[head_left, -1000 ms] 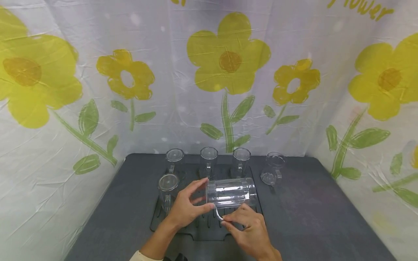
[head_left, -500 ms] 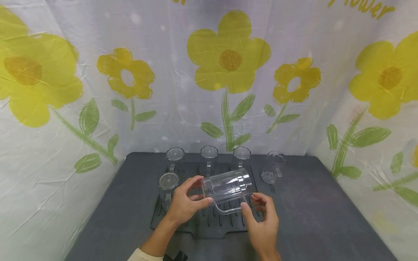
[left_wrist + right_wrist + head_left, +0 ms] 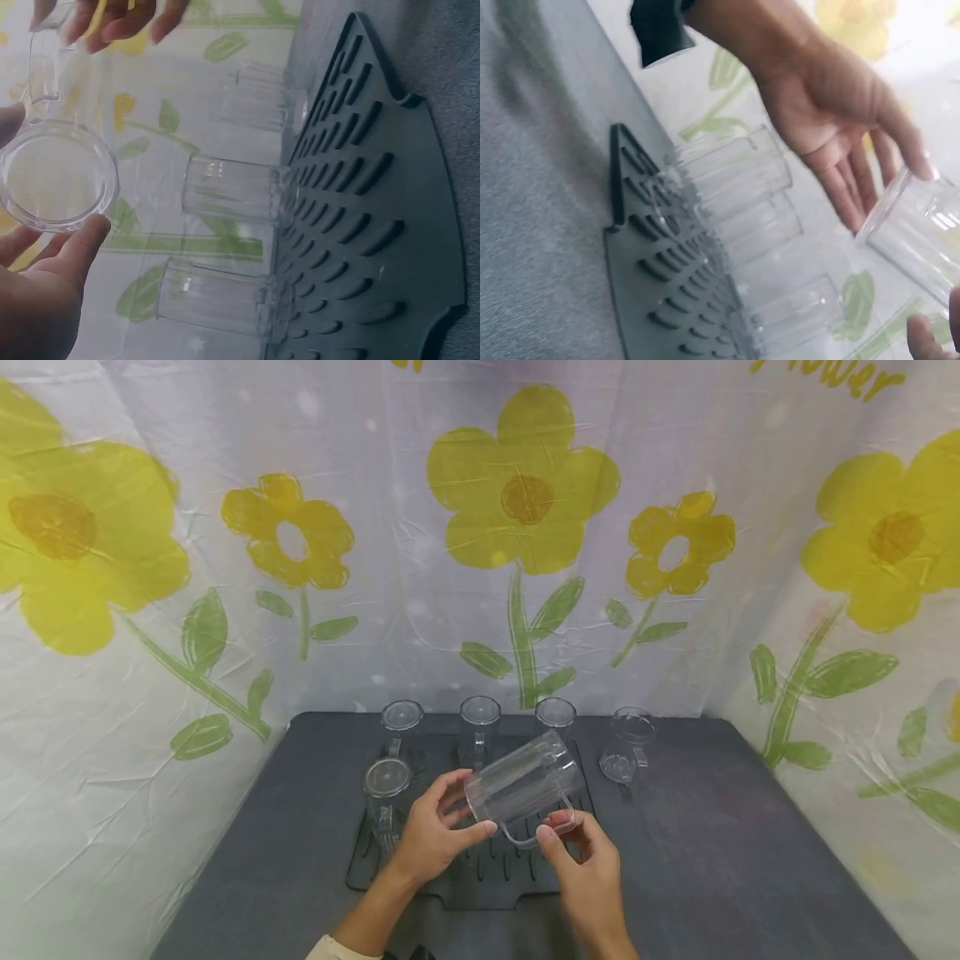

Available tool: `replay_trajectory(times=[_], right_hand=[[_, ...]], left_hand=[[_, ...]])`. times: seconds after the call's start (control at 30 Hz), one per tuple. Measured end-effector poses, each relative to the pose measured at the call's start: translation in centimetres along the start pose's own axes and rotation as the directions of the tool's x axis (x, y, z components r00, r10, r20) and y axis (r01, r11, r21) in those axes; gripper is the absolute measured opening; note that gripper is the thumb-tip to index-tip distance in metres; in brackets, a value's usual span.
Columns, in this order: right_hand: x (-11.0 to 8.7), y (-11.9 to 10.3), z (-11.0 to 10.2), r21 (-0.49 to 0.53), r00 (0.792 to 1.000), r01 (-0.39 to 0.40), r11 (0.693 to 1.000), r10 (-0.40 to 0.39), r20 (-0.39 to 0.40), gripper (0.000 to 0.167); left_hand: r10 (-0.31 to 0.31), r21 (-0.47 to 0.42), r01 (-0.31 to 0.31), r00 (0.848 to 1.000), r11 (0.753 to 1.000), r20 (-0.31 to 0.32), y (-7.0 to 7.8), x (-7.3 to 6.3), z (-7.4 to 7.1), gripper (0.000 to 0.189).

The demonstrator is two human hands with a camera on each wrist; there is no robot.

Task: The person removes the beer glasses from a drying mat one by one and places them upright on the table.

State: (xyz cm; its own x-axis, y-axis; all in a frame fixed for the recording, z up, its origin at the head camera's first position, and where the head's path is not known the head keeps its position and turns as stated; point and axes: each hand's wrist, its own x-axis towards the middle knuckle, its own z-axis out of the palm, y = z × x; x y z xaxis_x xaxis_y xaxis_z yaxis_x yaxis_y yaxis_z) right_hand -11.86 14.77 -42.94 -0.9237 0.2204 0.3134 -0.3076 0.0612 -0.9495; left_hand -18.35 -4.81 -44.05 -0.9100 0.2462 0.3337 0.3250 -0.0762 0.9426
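Observation:
A clear glass mug (image 3: 521, 781) is held tilted above the drying mat, its far end raised to the upper right and its handle facing me. My left hand (image 3: 435, 831) grips the mug's lower left round end between thumb and fingers. At the handle, my right hand (image 3: 588, 864) has its thumb on the near side and fingertips behind. The left wrist view shows the round end of the mug (image 3: 56, 180) facing the camera. In the right wrist view the left hand (image 3: 840, 112) spans that end, while only fingertips of the right hand (image 3: 926, 337) show.
Several glass mugs stand upside down on the dark ridged mat (image 3: 480, 889), including a back left mug (image 3: 402, 718) and a nearer left mug (image 3: 387, 781). Off the mat at right stands a clear glass vessel (image 3: 626, 747). A flowered curtain (image 3: 360, 635) surrounds the grey table (image 3: 712, 860).
The mug has swung from nearly level to tilted, its right end rising. My right hand let go of the handle's left end, moved right and took hold nearer its other end.

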Motion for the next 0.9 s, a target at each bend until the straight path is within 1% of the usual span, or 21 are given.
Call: replay_trajectory(times=[0.1, 0.2, 0.33, 0.43, 0.5, 0.6, 0.77, 0.9], right_hand=[[0.1, -0.5, -0.2, 0.074, 0.998, -0.032, 0.997, 0.029, 0.048, 0.024], [0.3, -0.9, -0.3, 0.154, 0.993, -0.073, 0.985, 0.057, 0.104, 0.026], [0.2, -1.6, -0.2, 0.265, 0.981, -0.114, 0.957, 0.065, 0.185, 0.032], [0.0, -2.0, 0.1, 0.321, 0.972, -0.143, 0.936, 0.072, 0.223, 0.035], [-0.2, -2.3, 0.3, 0.340, 0.969, -0.161, 0.927, 0.084, 0.231, 0.035], [-0.6, -2.5, 0.7, 0.342, 0.967, -0.182, 0.922, 0.106, 0.230, 0.033], [-1.1, -2.7, 1.4, 0.346, 0.965, -0.199, 0.917, 0.121, 0.234, 0.029], [-1.5, -2.6, 1.9, 0.326, 0.971, -0.172, 0.930, 0.104, 0.217, 0.031]], left_hand=[[-0.003, 0.011, 0.003, 0.999, 1.000, 0.049, -0.4, -0.1, 0.1, 0.078], [0.001, 0.029, -0.004, 0.995, 1.000, 0.095, -0.6, -0.1, 0.2, 0.082], [-0.018, 0.069, 0.009, 0.991, 0.998, 0.132, -1.0, -0.2, 0.3, 0.082], [-0.038, 0.118, 0.021, 0.989, 0.993, 0.143, -1.3, -0.4, 0.5, 0.081], [-0.047, 0.135, 0.026, 0.987, 0.991, 0.152, -1.5, -0.5, 0.6, 0.082], [-0.054, 0.145, 0.030, 0.985, 0.989, 0.165, -1.9, -0.5, 0.8, 0.083], [-0.033, 0.097, 0.014, 0.981, 0.995, 0.193, -2.2, -0.3, 1.1, 0.084], [-0.008, 0.052, -0.003, 0.978, 0.999, 0.210, -2.4, -0.2, 1.4, 0.080]])
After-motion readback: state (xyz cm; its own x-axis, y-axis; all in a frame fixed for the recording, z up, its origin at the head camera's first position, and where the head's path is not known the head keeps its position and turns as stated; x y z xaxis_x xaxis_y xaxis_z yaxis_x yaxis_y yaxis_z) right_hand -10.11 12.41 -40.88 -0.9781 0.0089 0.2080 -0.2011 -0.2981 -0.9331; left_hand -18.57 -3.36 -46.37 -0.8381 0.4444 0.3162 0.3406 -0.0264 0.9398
